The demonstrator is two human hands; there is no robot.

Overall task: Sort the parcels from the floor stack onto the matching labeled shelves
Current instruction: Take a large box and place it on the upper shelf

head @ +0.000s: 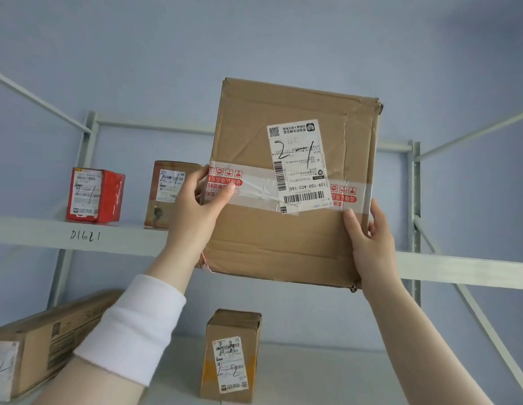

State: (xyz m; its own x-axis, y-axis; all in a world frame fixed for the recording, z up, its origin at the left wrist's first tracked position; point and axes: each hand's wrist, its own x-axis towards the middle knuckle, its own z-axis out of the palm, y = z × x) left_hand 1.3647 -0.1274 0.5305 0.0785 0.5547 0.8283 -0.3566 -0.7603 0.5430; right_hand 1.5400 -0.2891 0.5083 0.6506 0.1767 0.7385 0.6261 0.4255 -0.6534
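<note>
You hold the big cardboard parcel (pixel 289 182) up in both hands, in front of the upper shelf (pixel 459 270). Its lower edge hangs across the shelf's front lip; can't tell if it touches. Your left hand (pixel 196 206) grips the parcel's left edge, thumb pressed on the red-and-white tape band, fingers wrapped behind. Your right hand (pixel 368 244) grips the lower right edge, thumb on the front face, fingers round the side. The parcel's face is toward you, slightly tilted, and its white shipping label (pixel 298 165) has "2-1" handwritten on it. The white sleeve (pixel 131 325) is pushed up your left forearm.

On the upper shelf, left of the parcel, a red box (pixel 95 195) marked "2-1" stands beside a small brown box (pixel 169 194), partly hidden by your left hand. The shelf lip reads "D1621". On the lower shelf (pixel 313 369) a small upright box (pixel 231 355) is marked "2-2", and a long carton (pixel 35 340) lies at far left.
</note>
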